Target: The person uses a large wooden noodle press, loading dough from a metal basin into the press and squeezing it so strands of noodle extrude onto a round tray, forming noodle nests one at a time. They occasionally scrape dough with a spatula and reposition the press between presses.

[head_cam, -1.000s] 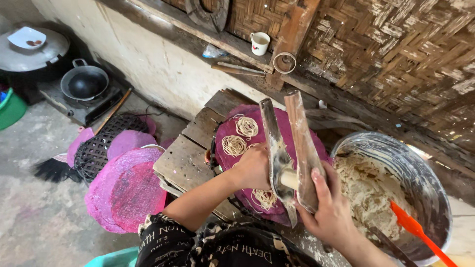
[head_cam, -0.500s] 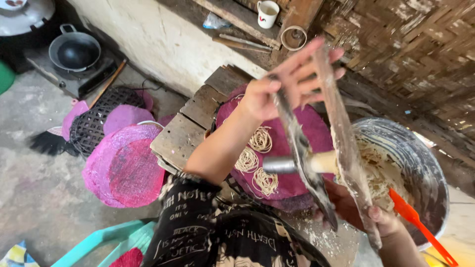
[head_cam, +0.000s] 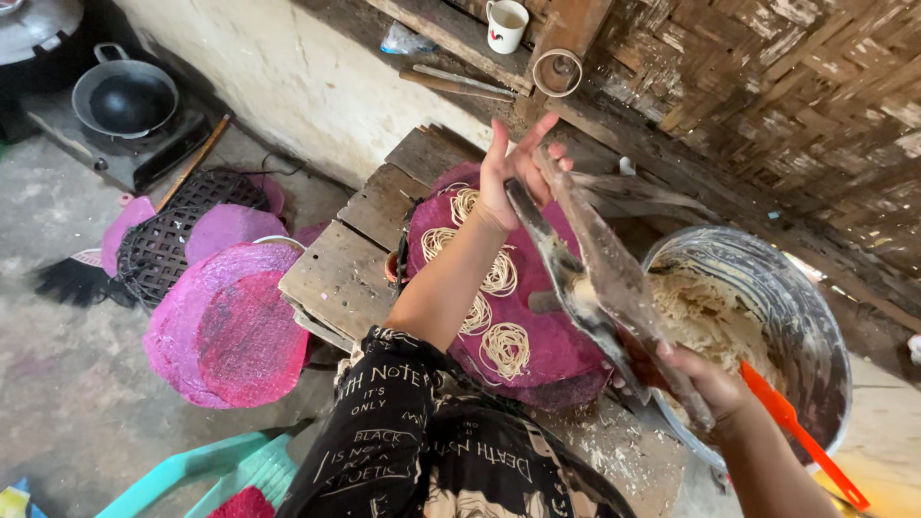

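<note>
While the left hand (head_cam: 515,171) lifts with fingers spread wide against the top of the noodle press (head_cam: 600,288), the right hand (head_cam: 710,384) grips its lower handles, closed around them. Both metal arms are dough-smeared and tilt above the magenta woven tray (head_cam: 537,355) — coils of noodles (head_cam: 506,347) lie on it. Just beside, a metal basin (head_cam: 815,336) holds pale dough (head_cam: 710,321) — an orange spatula (head_cam: 801,434) leans on its rim.
</note>
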